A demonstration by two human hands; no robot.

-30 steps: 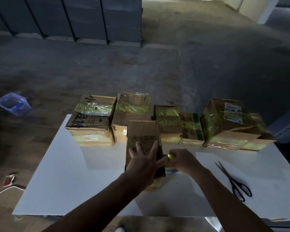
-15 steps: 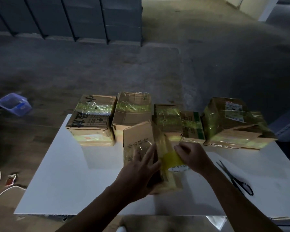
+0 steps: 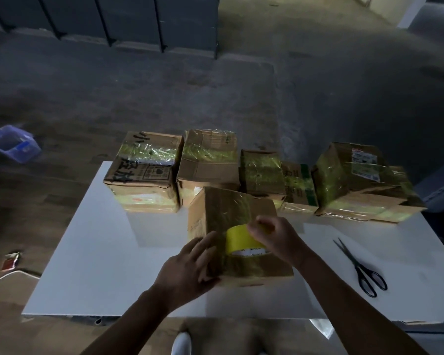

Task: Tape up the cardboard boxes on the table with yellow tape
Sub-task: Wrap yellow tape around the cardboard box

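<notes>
One cardboard box (image 3: 231, 208) mid-wrap: left hand (image 3: 187, 270) flat against it, right hand (image 3: 277, 239) gripping the yellow tape roll (image 3: 237, 238); next I'd draw tape round.

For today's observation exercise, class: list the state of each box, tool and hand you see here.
front box, partly wrapped in yellow tape
tape roll, against front box, gripped by right hand
left hand, fingers spread on front box
right hand, curled round tape roll
scissors, lying untouched on table
back-row boxes, already taped
</notes>
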